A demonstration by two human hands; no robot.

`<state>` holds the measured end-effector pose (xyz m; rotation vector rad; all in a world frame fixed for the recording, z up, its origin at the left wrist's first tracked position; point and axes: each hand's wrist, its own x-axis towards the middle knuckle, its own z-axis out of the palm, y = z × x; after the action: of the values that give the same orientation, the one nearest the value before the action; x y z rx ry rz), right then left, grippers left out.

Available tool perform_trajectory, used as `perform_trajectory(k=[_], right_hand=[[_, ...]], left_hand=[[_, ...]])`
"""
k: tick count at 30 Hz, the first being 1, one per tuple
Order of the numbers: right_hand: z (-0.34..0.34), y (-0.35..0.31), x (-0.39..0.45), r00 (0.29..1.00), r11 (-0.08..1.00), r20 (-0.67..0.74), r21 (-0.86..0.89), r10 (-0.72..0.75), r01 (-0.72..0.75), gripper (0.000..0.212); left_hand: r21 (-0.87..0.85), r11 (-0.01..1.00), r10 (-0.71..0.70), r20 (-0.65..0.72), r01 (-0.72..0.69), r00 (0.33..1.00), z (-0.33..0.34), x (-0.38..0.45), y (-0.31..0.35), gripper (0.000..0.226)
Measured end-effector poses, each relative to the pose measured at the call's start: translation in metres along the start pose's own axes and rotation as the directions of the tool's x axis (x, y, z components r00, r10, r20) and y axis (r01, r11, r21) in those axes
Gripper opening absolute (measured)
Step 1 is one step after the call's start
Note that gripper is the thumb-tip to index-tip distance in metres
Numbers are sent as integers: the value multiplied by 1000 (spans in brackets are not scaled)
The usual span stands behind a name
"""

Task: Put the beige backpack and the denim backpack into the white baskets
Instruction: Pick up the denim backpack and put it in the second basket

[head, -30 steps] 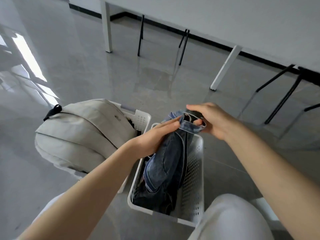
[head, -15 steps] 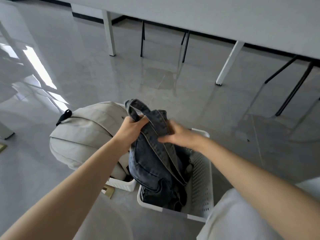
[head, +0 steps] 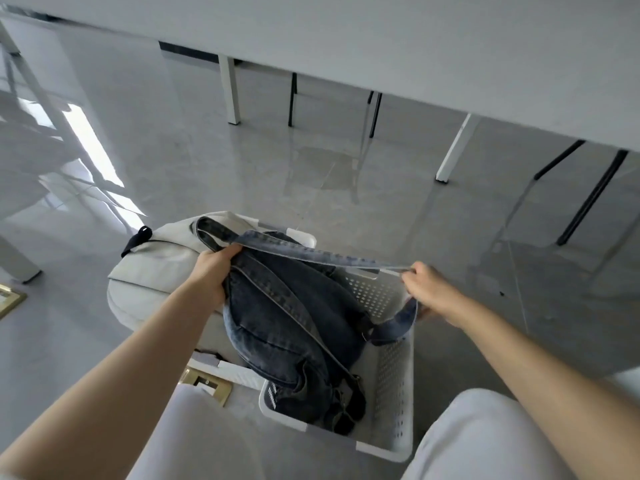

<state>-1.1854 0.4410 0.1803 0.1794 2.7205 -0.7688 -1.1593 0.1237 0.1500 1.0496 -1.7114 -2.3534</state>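
Note:
The denim backpack [head: 287, 327] stands in the right white basket [head: 394, 382], its top leaning left over the rim. My left hand [head: 213, 271] grips its top by the base of the straps. My right hand [head: 427, 289] pinches one denim strap [head: 311, 249] and holds it stretched out to the right above the basket. The beige backpack [head: 152, 275] lies in the left white basket [head: 239, 370], which it mostly hides.
The baskets stand on a glossy grey floor. A brass floor plate [head: 207, 382] lies just in front of the left basket, another [head: 10, 299] at the left edge. A white table [head: 381, 46] with white legs spans the back; black chair legs [head: 588, 199] stand under it.
My right hand has moved right, pulling a denim strap out taut. The denim backpack has spread and leans further left. My left hand stays gripped on its top.

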Motion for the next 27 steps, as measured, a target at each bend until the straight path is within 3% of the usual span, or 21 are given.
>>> perform_trajectory(k=[4, 7, 10, 12, 14, 16, 20, 24, 27], right_hand=[[-54, -44, -8, 902, 966, -408, 140, -142, 216, 15], [-65, -63, -8, 825, 929, -538, 187, -174, 318, 12], [-42, -54, 7, 810, 954, -562, 118, -164, 276, 11], [-19, -34, 20, 878, 987, -460, 13, -137, 161, 12], [4, -14, 28, 962, 985, -237, -143, -132, 100, 21], [23, -1, 27, 996, 970, 21, -227, -84, 87, 30], [69, 3, 9, 959, 915, 279, -372, -50, 156, 21], [129, -3, -11, 794, 892, 607, -377, 34, 250, 61], [154, -3, -20, 738, 917, 674, -278, -27, 287, 81]], left_hand=[[16, 1000, 1, 39, -1, 999, -1, 3, 3, 6], [26, 1000, -1, 87, -1, 996, -1, 6, 5, 3], [36, 999, -31, 84, 28, 996, -5, 8, 6, 4], [53, 997, -63, 89, 59, 994, -8, 9, 6, 6], [68, 993, -105, 100, 98, 989, -12, 10, 7, 10], [98, 983, -165, 111, 154, 980, -16, 11, 9, 12], [112, 973, -217, 167, 200, 962, -16, 12, 16, 15], [100, 979, -194, 208, 177, 959, -1, 6, 25, 18], [134, 974, -207, 208, 181, 956, 6, 1, 29, 21]])
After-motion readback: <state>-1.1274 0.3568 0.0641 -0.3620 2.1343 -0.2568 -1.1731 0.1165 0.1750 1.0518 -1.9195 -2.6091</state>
